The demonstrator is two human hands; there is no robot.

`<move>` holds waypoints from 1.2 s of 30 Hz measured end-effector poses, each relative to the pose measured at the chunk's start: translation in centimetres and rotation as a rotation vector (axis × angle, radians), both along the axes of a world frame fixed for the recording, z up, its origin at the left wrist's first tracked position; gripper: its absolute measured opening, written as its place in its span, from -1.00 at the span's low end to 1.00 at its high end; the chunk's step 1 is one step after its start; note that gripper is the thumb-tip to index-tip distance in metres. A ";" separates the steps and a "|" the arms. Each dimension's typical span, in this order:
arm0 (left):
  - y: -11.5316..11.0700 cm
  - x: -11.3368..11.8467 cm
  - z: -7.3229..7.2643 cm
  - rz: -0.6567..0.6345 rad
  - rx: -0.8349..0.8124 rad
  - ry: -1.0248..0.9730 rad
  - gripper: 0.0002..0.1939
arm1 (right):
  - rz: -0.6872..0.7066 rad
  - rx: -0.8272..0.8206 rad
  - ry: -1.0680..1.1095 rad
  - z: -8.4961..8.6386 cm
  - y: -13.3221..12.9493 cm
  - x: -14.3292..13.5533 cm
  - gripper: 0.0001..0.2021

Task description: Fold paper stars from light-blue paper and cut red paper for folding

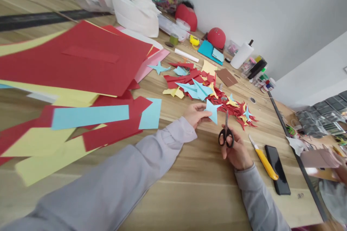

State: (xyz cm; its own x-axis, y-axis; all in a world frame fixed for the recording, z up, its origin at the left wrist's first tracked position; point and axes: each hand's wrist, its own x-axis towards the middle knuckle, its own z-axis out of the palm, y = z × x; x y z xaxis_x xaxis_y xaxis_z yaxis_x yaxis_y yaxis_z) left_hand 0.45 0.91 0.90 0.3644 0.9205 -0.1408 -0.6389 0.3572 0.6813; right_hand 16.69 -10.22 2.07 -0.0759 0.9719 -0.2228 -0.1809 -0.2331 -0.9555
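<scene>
My left hand [197, 114] pinches a light blue paper star [213, 111] by one of its points, holding it above the table. In my right hand [239, 151] is a pair of black-handled scissors [226, 133], with fingers in the loops. The scissor blades point away from me, just right of the star, and look closed or nearly so. Beyond both hands lies a heap of red, blue and yellow paper scraps [199, 88]. Small cut stars [246, 115] in red, yellow and blue are piled at its right end.
Large red paper sheets [105, 63] and a blue strip [90, 116] lie to the left. A yellow utility knife [264, 160] with its blade out and a black phone [278, 169] rest at right. A person's arm [342, 168] shows at the far right.
</scene>
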 end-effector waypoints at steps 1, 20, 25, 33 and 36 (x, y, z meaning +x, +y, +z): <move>0.0 0.0 0.0 -0.004 -0.003 0.001 -0.67 | -0.012 0.040 -0.016 -0.1 -0.2 0.1 -0.48; 0.0 -0.1 -0.1 -0.057 0.013 -0.029 -0.66 | 0.159 0.035 -0.312 0.2 -1.7 0.0 -0.44; -0.1 0.0 -0.1 -0.062 0.044 -0.005 -0.65 | 0.163 0.017 -0.304 0.3 -1.7 0.1 -0.46; -0.1 0.0 0.0 -0.042 0.022 -0.014 -0.60 | 0.182 0.017 -0.312 0.3 -1.7 0.2 -0.45; -0.2 0.0 0.0 -0.051 0.031 -0.007 -0.60 | 0.180 0.010 -0.301 0.2 -1.7 0.3 -0.45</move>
State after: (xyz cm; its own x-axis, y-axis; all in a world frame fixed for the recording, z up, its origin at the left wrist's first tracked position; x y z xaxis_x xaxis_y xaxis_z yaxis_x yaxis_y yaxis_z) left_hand 0.48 0.76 0.86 0.4122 0.9045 -0.1096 -0.6247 0.3682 0.6886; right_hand 16.95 -11.92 2.32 -0.1783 0.9512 -0.2517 0.1529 -0.2260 -0.9621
